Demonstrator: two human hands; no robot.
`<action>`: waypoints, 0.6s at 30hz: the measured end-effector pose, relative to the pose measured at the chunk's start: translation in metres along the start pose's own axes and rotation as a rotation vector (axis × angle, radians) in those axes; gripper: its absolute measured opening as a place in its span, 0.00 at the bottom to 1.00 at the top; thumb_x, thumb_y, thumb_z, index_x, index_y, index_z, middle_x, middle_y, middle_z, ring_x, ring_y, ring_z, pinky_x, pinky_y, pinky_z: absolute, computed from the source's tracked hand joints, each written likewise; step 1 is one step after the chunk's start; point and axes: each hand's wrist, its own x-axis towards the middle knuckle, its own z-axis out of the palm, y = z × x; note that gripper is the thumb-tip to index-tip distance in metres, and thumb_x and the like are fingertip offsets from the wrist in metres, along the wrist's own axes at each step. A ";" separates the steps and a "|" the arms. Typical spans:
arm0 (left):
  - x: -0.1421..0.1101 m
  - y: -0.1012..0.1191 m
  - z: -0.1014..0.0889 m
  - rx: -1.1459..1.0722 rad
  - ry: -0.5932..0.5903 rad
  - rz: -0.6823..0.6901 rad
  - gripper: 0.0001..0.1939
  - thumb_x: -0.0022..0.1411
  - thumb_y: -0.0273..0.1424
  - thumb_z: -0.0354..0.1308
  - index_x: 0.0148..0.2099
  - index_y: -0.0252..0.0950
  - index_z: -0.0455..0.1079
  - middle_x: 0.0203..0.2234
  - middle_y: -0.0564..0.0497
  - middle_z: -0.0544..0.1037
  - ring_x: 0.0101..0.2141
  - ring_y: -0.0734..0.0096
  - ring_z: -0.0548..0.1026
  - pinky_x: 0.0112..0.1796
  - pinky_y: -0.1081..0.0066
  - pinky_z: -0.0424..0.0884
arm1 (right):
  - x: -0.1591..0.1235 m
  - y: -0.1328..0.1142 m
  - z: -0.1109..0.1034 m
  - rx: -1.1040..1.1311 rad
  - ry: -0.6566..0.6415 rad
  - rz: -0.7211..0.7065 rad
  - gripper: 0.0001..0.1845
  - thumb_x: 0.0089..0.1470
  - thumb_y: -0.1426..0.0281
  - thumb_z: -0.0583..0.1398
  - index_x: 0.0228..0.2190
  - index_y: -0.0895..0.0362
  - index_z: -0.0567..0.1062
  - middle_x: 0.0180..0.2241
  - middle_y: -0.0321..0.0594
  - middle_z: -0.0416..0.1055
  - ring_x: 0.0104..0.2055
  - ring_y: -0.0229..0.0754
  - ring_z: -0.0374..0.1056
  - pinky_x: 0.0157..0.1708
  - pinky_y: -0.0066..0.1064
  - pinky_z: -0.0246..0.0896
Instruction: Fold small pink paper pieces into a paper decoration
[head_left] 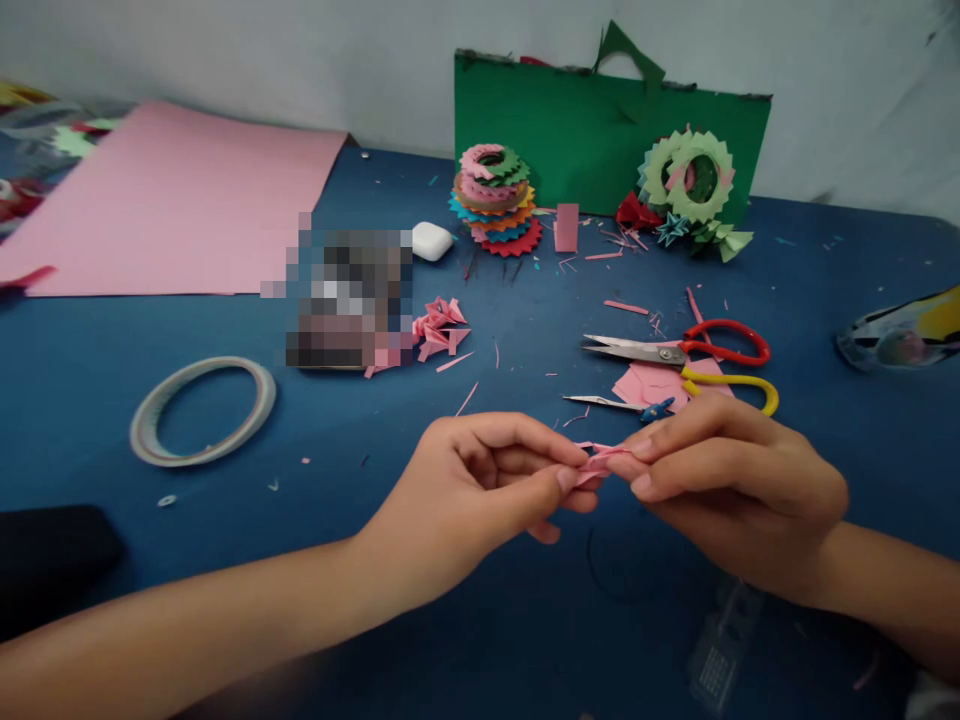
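Between both hands is a small folded piece of pink paper (pixel 598 463), pinched near the middle front of the blue table. My left hand (pixel 487 480) grips its left end between thumb and forefinger. The right end sits in the closed fingertips of my right hand (pixel 735 480), which hide part of it. Just beyond my right hand lie scissors (pixel 664 354) with one red and one yellow handle, blades apart, over pink paper pieces (pixel 637 385). A thin pointed blade tool with a blue end (pixel 615 403) lies nearer. Several folded pink pieces (pixel 441 328) are heaped farther left.
A roll of tape (pixel 204 410) lies at left, below a large pink sheet (pixel 187 200). A blurred-out object (pixel 345 300) and a white case (pixel 431 241) are near the middle. Colourful paper rings (pixel 495 200) stand before a green board (pixel 540 130). At right is a clear bottle (pixel 900 330).
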 end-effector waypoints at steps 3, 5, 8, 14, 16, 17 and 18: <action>0.001 -0.001 0.000 -0.014 0.006 0.000 0.03 0.54 0.26 0.64 0.33 0.37 0.75 0.26 0.55 0.81 0.30 0.72 0.80 0.24 0.84 0.76 | -0.002 -0.002 0.000 -0.034 -0.025 -0.015 0.08 0.47 0.82 0.64 0.29 0.58 0.75 0.30 0.37 0.70 0.32 0.34 0.72 0.33 0.24 0.71; 0.001 -0.001 0.001 -0.019 0.017 0.000 0.03 0.53 0.26 0.64 0.33 0.36 0.75 0.26 0.55 0.81 0.30 0.72 0.80 0.24 0.84 0.76 | 0.000 -0.004 -0.002 -0.059 -0.068 -0.022 0.07 0.49 0.82 0.63 0.29 0.59 0.75 0.30 0.38 0.70 0.32 0.34 0.72 0.34 0.23 0.72; 0.000 -0.002 0.001 -0.032 0.030 -0.002 0.02 0.53 0.26 0.65 0.32 0.36 0.75 0.25 0.54 0.81 0.31 0.70 0.80 0.24 0.84 0.76 | 0.002 -0.007 -0.005 -0.076 -0.107 -0.024 0.05 0.50 0.81 0.62 0.29 0.59 0.75 0.30 0.40 0.72 0.32 0.34 0.72 0.35 0.21 0.71; -0.001 -0.003 0.004 -0.026 0.061 -0.020 0.03 0.52 0.26 0.65 0.32 0.35 0.74 0.25 0.53 0.81 0.32 0.68 0.80 0.23 0.83 0.76 | 0.005 -0.010 -0.006 -0.081 -0.143 -0.001 0.05 0.51 0.80 0.61 0.29 0.59 0.75 0.29 0.39 0.72 0.32 0.32 0.72 0.35 0.18 0.69; 0.000 -0.003 0.004 -0.019 0.061 -0.026 0.03 0.52 0.26 0.65 0.31 0.34 0.74 0.25 0.53 0.81 0.31 0.69 0.80 0.23 0.83 0.76 | 0.006 -0.009 -0.006 -0.070 -0.150 0.006 0.05 0.51 0.81 0.61 0.28 0.60 0.75 0.28 0.39 0.71 0.32 0.31 0.71 0.34 0.17 0.68; 0.000 -0.003 0.004 -0.009 0.061 -0.028 0.03 0.52 0.26 0.65 0.31 0.34 0.74 0.24 0.53 0.81 0.31 0.70 0.80 0.23 0.84 0.75 | 0.007 -0.008 -0.006 -0.064 -0.161 0.009 0.05 0.51 0.81 0.61 0.28 0.60 0.75 0.28 0.39 0.71 0.31 0.31 0.71 0.33 0.17 0.68; 0.000 -0.002 0.005 0.003 0.061 -0.029 0.02 0.52 0.26 0.65 0.31 0.35 0.75 0.24 0.54 0.81 0.30 0.70 0.80 0.23 0.84 0.75 | 0.007 -0.007 -0.007 -0.059 -0.177 0.013 0.05 0.51 0.81 0.61 0.28 0.60 0.75 0.28 0.39 0.71 0.30 0.31 0.71 0.32 0.18 0.68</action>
